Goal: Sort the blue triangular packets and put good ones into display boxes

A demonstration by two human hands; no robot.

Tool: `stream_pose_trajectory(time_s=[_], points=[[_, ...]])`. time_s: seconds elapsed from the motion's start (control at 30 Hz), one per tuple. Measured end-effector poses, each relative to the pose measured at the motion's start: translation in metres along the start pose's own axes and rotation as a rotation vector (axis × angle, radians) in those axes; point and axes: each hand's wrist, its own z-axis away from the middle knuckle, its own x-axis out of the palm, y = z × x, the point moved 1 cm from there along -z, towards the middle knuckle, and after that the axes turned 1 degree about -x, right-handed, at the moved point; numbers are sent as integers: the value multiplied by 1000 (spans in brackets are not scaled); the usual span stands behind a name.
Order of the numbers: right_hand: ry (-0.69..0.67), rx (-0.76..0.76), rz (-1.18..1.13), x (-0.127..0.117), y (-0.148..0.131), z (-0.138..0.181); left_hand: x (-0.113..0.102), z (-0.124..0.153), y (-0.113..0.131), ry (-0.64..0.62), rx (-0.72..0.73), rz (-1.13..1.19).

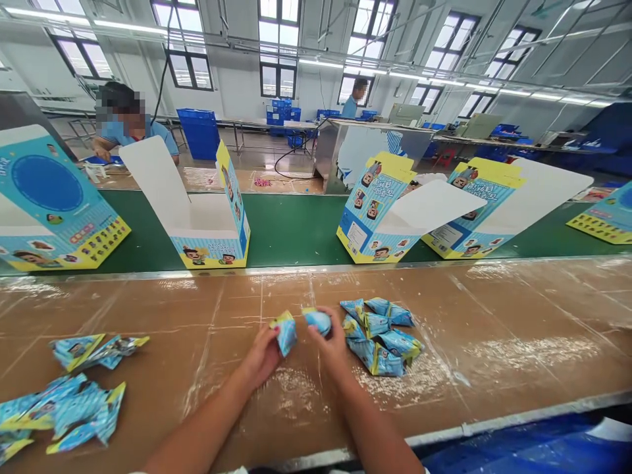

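Observation:
My left hand [263, 359] is closed on a small blue and yellow foil packet [285, 332] above the brown cardboard-covered bench [494, 329]. My right hand [332, 342] is closed on another blue packet [317, 320], right beside the first. A pile of several like packets [381, 336] lies just right of my right hand, touching the bench. More packets [74, 408] lie scattered at the near left, with a few [93, 350] a little farther back.
Beyond the bench runs a green conveyor belt [291, 227] carrying open printed cartons [210, 227], [380, 214], [481, 210], [47, 204]. A person in blue [128, 128] works across the belt at left; another person [356, 95] stands far back. Blue crates [200, 131] stand behind.

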Motion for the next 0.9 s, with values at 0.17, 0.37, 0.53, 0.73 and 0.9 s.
stream_pose_trajectory(time_s=[0.17, 0.37, 0.53, 0.73, 0.9], points=[[138, 16, -21, -12, -1, -8, -7, -3, -3, -4, -15, -9], [-31, 111, -21, -3, 10, -5, -10, -5, -17, -102, -21, -26], [-430, 266, 66, 16, 14, 12, -5, 5, -41, -154, -94, -128], [-414, 264, 221, 0, 7, -5, 1, 3, -39, -52, -121, -152], [-177, 324, 17, -20, 7, -26, 7, 1, -41, -31, -141, -146]])
